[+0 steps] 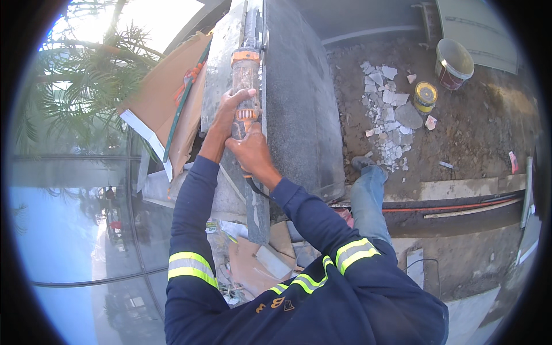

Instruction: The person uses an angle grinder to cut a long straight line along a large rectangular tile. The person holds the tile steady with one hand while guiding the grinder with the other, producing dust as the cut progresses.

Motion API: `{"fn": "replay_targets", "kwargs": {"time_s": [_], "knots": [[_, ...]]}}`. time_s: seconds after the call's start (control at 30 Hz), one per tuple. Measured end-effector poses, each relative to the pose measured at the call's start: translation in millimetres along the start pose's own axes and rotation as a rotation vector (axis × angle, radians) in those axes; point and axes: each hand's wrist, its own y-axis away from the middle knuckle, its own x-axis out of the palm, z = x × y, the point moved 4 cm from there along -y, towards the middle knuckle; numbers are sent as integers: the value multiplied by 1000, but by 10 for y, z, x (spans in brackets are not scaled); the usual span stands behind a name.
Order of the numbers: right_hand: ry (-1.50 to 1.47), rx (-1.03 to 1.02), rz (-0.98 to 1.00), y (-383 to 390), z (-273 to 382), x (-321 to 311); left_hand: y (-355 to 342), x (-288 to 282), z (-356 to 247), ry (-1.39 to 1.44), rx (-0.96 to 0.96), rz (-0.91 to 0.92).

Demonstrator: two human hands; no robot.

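The left hand (229, 112) wraps the body, and the right hand (256, 154) the rear end, of the corded angle grinder (245, 75) along the grey slab's (299, 115) left edge, where working this edge seems in hand, calling next for steady guiding.

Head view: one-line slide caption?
Left hand and right hand grip an orange-trimmed power tool by a grey slab, white fragments to the right.
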Motion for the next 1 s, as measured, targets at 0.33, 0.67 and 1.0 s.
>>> {"fn": "replay_targets", "kwargs": {"time_s": [0.33,0.67,1.0], "knots": [[-62,30,0,-57,-3,71,-49,-36,-51,-67,-23,13],[-60,31,-2,-63,-34,73,-44,-54,-16,-83,-41,5],[-71,49,23,-66,-124,61,-9,-54,39,-56,-33,-5]]}}
